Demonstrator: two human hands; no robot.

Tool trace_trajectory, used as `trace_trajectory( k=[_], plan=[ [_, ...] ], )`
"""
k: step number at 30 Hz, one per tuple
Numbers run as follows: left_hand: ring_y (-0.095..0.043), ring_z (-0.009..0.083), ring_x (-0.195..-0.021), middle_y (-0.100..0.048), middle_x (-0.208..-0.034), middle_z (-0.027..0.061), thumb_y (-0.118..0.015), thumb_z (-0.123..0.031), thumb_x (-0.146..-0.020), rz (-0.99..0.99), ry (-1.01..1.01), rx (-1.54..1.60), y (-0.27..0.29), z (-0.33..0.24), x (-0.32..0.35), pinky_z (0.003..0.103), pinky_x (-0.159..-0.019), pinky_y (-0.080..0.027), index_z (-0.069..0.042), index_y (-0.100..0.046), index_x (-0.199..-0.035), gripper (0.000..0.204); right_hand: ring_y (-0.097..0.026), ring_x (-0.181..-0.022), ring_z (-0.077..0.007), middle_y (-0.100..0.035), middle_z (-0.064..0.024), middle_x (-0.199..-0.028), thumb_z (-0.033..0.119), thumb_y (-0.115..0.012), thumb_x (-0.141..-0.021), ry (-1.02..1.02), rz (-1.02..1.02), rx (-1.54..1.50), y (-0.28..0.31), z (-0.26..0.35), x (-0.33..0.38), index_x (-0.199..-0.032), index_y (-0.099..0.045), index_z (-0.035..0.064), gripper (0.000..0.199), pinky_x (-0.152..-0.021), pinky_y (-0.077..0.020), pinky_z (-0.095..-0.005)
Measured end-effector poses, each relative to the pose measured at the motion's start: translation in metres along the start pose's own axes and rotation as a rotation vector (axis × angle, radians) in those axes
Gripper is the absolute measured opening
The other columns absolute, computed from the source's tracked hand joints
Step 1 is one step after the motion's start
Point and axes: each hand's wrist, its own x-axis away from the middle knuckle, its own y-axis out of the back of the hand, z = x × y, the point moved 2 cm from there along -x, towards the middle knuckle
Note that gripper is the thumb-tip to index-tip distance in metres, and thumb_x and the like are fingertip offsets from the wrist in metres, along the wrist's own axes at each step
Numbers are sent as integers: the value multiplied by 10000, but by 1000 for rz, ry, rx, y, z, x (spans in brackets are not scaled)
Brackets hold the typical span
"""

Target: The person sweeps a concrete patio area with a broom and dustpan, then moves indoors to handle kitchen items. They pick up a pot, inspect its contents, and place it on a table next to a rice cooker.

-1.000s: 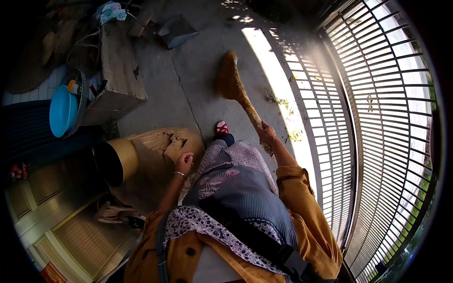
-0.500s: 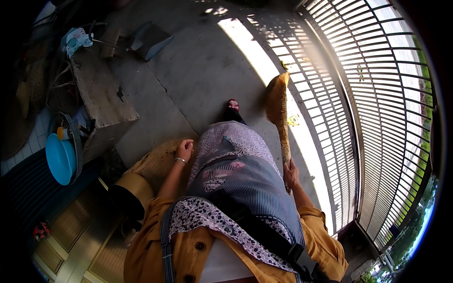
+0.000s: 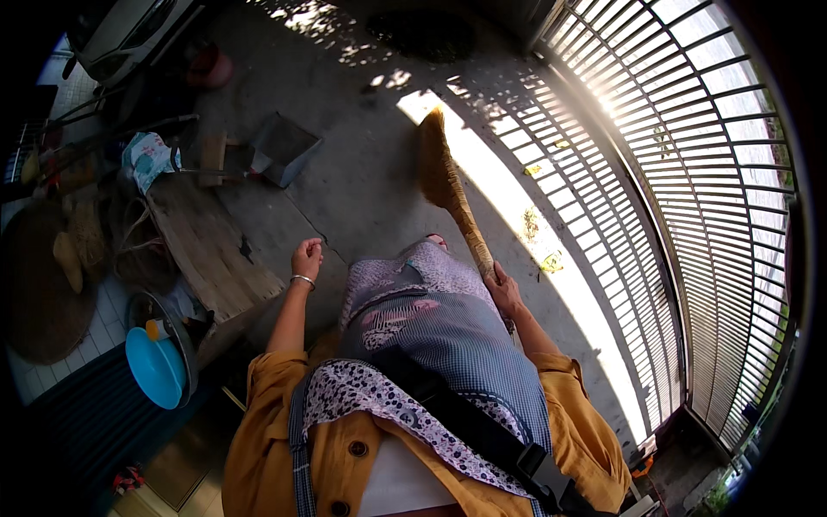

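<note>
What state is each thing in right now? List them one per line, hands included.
Right hand: closed around the broom handle.
Left hand: empty, loosely curled, held out to the side, bracelet on its wrist.
Broom: held slanted, bristle head down near the concrete floor.
Dustpan: lying on the floor, untouched.
Blue basin: tipped on its side against a dark tub.
Metal gate: shut, sun coming through its bars.

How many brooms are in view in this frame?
1. The straw broom is held by the right hand, its head on the concrete floor near the metal gate. Others may be hidden in the left-side clutter.
</note>
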Motion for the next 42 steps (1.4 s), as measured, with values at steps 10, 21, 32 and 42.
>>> trace_trajectory(
  k=[10,21,32,42],
  plan=[
    [-558,157,-714,-559,-854,74,-565,-91,-770,-376,-348,-410,249,-18,-239,275,-668,-464,-71,-582,-946,178,-522,-1014,-232,-548,-161,-1094,325,-497,-776,-366,-153,-314,-24,102,32,-1280,-340,36,602,-841,-387,-280],
    [-371,324,-1123,-417,-1202,157,-622,-202,-732,-595,-49,-962,401,-64,-373,428,-948,-304,-114,-407,-1209,531,-514,-512,-146,-512,-52,-726,261,-497,-805,-94,-286,-593,-105,257,-113,-1256,-372,48,515,-445,-431,-272],
    [-492,293,-1028,-481,-1168,155,-596,-188,-771,-268,71,-710,397,-53,-390,394,-869,-398,-11,-421,-1178,477,-508,-439,-191,-485,-82,-651,246,-453,-842,-348,-295,-1155,-140,243,-139,-1108,-439,96,305,-373,-439,-320],
    [-455,102,-507,-519,-575,20,-662,-238,-722,-105,38,-286,369,-28,-406,296,-506,-394,-5,-552,-673,262,-507,-526,-135,-531,-63,-736,249,-516,-794,-214,-461,-864,-129,306,-108,-1206,-429,41,470,-467,-419,-264]
  ],
)
